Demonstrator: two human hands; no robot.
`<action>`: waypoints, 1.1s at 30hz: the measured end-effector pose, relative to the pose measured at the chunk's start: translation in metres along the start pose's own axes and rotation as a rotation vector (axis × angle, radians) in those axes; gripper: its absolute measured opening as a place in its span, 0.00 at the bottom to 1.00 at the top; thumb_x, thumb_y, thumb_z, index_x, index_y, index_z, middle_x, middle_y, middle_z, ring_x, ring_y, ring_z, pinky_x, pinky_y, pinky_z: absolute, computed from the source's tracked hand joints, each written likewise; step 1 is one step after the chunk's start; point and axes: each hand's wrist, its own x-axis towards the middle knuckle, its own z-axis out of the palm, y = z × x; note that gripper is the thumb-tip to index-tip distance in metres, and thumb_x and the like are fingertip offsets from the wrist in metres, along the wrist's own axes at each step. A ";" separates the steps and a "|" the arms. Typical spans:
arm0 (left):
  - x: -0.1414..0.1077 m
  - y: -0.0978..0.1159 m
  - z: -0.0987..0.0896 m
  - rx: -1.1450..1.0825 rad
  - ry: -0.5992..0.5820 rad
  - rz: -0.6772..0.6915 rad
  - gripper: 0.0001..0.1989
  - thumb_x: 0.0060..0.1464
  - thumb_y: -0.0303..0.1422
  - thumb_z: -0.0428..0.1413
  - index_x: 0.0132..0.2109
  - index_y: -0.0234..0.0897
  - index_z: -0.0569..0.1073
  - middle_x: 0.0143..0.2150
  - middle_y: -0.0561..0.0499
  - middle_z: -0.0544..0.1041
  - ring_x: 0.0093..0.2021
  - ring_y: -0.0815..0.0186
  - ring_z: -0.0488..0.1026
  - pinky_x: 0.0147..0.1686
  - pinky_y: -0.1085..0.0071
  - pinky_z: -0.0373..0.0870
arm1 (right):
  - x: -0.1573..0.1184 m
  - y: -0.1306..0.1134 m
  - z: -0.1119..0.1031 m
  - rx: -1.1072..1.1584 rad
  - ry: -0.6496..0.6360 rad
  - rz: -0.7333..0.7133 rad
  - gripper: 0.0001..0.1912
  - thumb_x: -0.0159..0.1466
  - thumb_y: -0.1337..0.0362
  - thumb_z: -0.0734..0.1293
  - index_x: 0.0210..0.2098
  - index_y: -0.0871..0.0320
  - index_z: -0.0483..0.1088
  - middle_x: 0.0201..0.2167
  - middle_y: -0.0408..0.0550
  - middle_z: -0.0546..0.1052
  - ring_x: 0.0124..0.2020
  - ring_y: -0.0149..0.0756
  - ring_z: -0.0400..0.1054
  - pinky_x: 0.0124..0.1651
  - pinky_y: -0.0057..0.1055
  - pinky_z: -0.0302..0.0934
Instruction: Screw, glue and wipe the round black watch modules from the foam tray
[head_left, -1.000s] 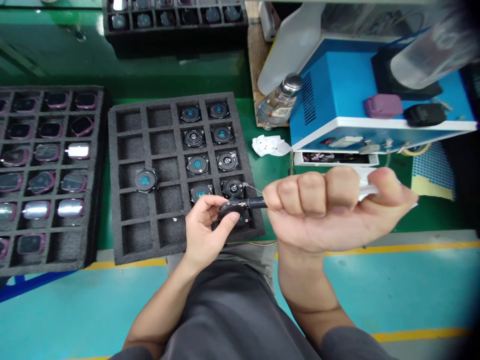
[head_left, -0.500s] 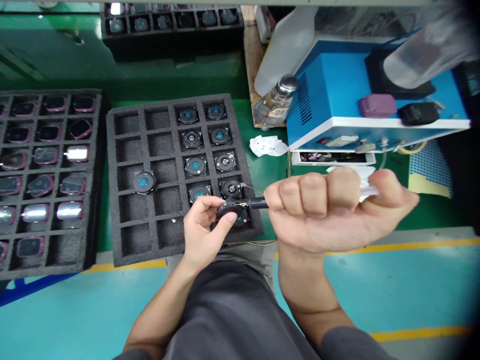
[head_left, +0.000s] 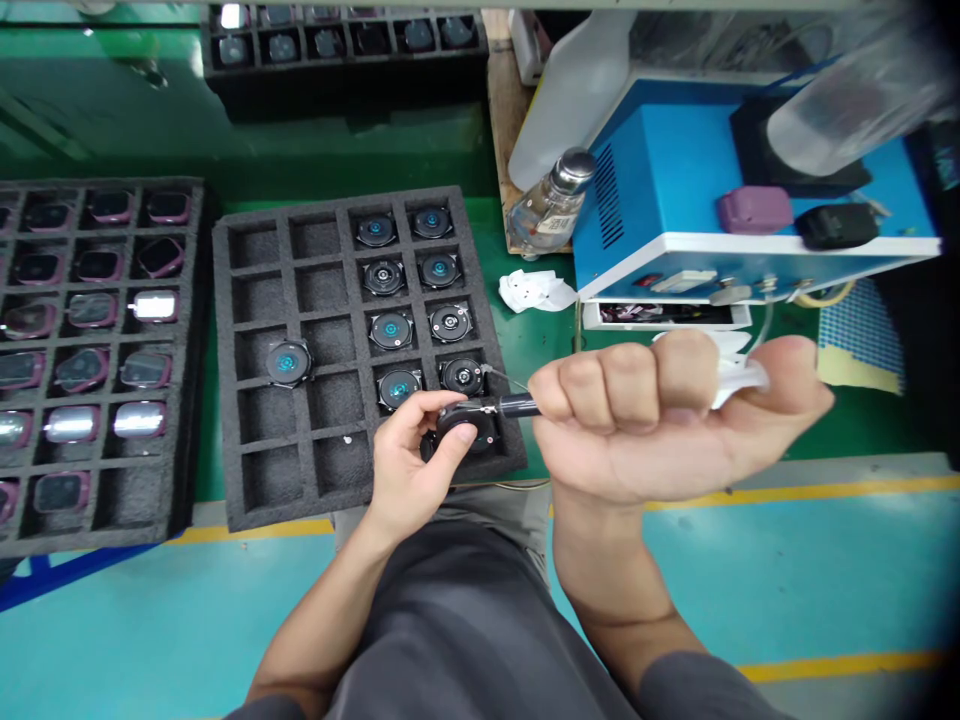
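Between thumb and fingers, my left hand (head_left: 414,462) grips a round black watch part (head_left: 459,418) over the lower right corner of a black foam tray (head_left: 259,395). My right hand (head_left: 637,415) is a fist around a syringe-like dispenser (head_left: 517,405) with a clear tube at its rear. Its dark front end points left, and the thin tip meets the edge of the held part. Similar round parts fill the tray's two right columns, such as one (head_left: 390,329) in the third column. A single part (head_left: 289,364) lies in the left column.
A second foam tray (head_left: 199,330) with purple-framed square parts is at the left. Another tray (head_left: 345,75) stands at the back. To the right are a blue machine (head_left: 675,190), a glass bottle (head_left: 551,205), a white plastic bottle (head_left: 574,100), crumpled tissue (head_left: 536,291) and a small drawer (head_left: 667,316).
My left hand has shifted slightly right, and the held part has turned a little against the tip. My right hand has barely moved.
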 end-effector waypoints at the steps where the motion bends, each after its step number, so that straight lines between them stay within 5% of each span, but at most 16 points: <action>1: 0.000 0.000 0.000 -0.003 0.000 -0.003 0.10 0.56 0.33 0.64 0.45 0.38 0.78 0.38 0.49 0.80 0.36 0.66 0.76 0.39 0.72 0.72 | 0.000 0.001 0.000 0.002 -0.005 0.009 0.34 0.66 0.40 0.57 0.16 0.55 0.42 0.09 0.34 0.42 0.12 0.25 0.33 0.18 0.31 0.43; 33: 0.000 0.000 0.002 -0.031 0.010 -0.017 0.09 0.54 0.31 0.65 0.43 0.36 0.76 0.37 0.50 0.80 0.36 0.69 0.77 0.39 0.75 0.74 | -0.001 -0.005 0.002 -0.029 -0.005 0.088 0.27 0.66 0.52 0.57 0.17 0.55 0.41 0.10 0.36 0.44 0.13 0.27 0.37 0.20 0.32 0.46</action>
